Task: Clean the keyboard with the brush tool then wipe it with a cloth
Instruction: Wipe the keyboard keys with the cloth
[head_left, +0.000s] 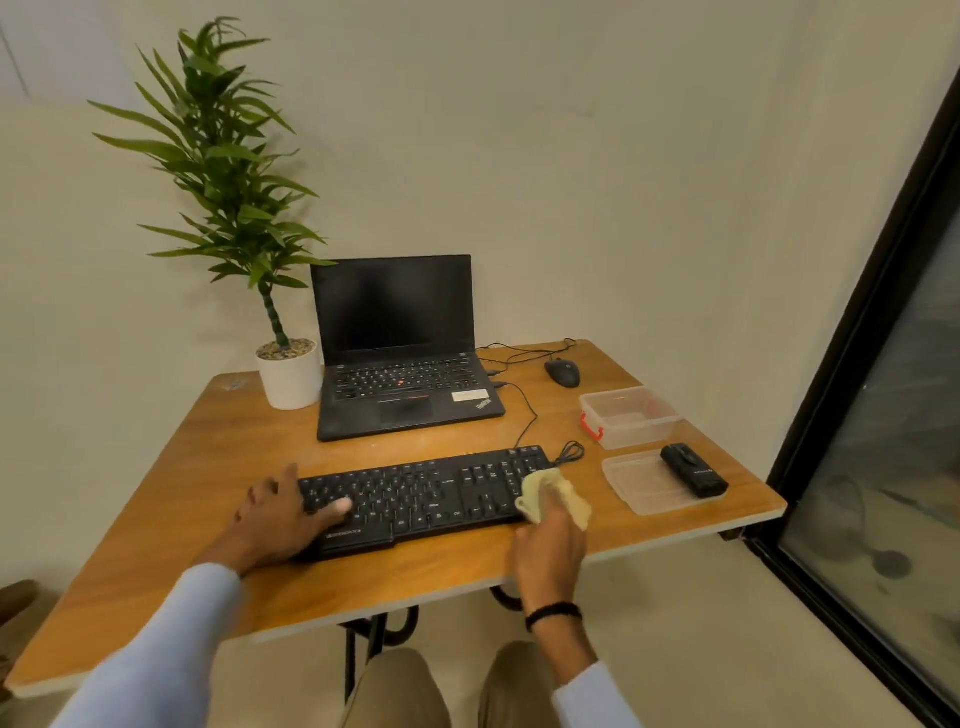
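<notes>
A black keyboard (415, 496) lies across the front of the wooden table (208, 447). My left hand (275, 519) rests on its left end, thumb lying on the keys and fingers spread over the edge. My right hand (550, 545) grips a crumpled pale yellow cloth (550, 493) and presses it onto the keyboard's right end, over the number pad. The black brush tool (693, 470) lies on a clear plastic lid (639, 486) to the right of the keyboard.
An open black laptop (400, 358) stands behind the keyboard, with a potted plant (288, 371) to its left and a black mouse (562, 373) to its right. A clear plastic box (628, 415) with red clips sits right of the laptop. Cables run between them.
</notes>
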